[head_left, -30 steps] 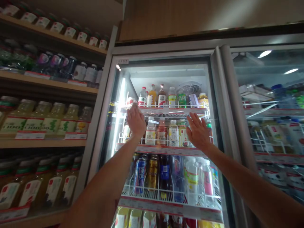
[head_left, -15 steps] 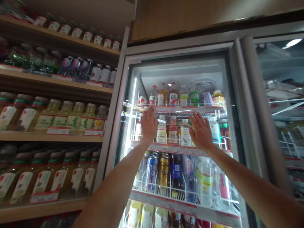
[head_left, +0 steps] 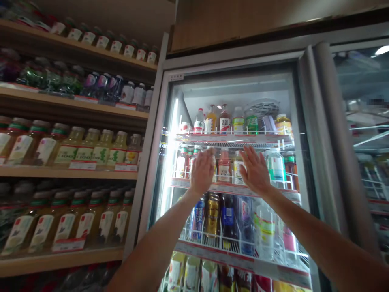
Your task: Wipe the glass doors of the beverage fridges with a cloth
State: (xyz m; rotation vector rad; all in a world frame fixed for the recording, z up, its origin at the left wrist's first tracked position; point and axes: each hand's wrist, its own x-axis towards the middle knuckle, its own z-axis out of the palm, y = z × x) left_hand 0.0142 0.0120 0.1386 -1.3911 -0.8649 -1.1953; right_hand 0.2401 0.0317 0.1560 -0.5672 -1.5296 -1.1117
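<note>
Both my hands are raised in front of a lit glass-door drinks fridge (head_left: 234, 69). My left hand (head_left: 202, 171) is open, fingers stretched upward, holding nothing, before the second shelf's left half. A pink-orange bottle (head_left: 224, 167) shows in the gap to its right. My right hand (head_left: 255, 169) is open too, palm forward, fingers up, in front of the same shelf; a white-labelled bottle (head_left: 238, 167) is partly hidden behind it. Right of it stands a clear bottle with a teal lower part (head_left: 276, 165). Whether either hand touches the glass I cannot tell.
Wooden shelves (head_left: 69, 173) with rows of juice bottles stand on the left. Below my hands, the fridge holds a blue can (head_left: 198, 219), a gold can (head_left: 212, 215) and several bottles. A thick vertical handle (head_left: 337, 121) and a second fridge door (head_left: 363, 117) are on the right.
My left hand has moved right and slightly down, closer to my right hand. The right hand has shifted only a little. The whole view has drifted slightly.
</note>
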